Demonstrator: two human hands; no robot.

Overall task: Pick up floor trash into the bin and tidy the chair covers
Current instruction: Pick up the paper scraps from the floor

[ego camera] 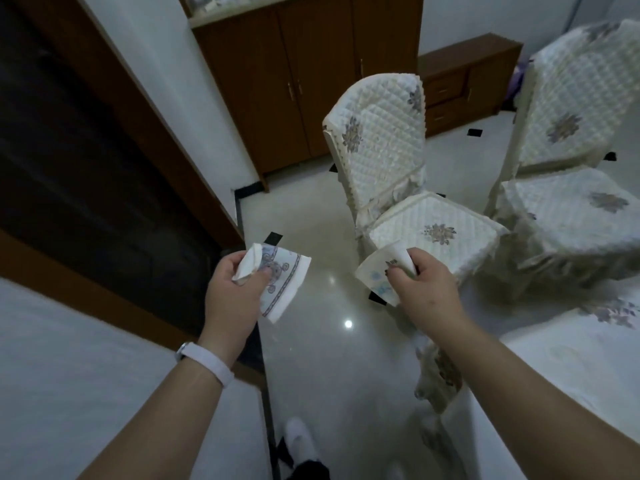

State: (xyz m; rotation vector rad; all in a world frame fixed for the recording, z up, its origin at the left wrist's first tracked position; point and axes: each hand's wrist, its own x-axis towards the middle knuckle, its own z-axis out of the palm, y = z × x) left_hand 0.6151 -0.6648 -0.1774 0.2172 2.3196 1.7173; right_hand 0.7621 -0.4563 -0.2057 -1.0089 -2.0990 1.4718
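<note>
From the head camera, your left hand (231,293) was raised over the glossy pale tiled floor (311,348), thumb and curled fingers pinching a crumpled white paper napkin printed with a blue-grey scroll border (288,284); most of the napkin hung free to the right of your fingers. Your right hand (426,293) was level with it, a little apart, and gripped a second scrap of white paper with faint blue marks (375,279), which stuck out to the left of your thumb. Both pieces were off the floor, in your hands. A white band (207,362) sat on your left wrist. Just beyond your right hand stood a chair under a quilted cream cover embroidered with purple flowers (391,161), and a second chair in the same kind of cover (568,109) stood to its right. A tall brown wooden cabinet (294,81) stood against the far wall, and a white floral cloth (571,362) lay under your right forearm.
</note>
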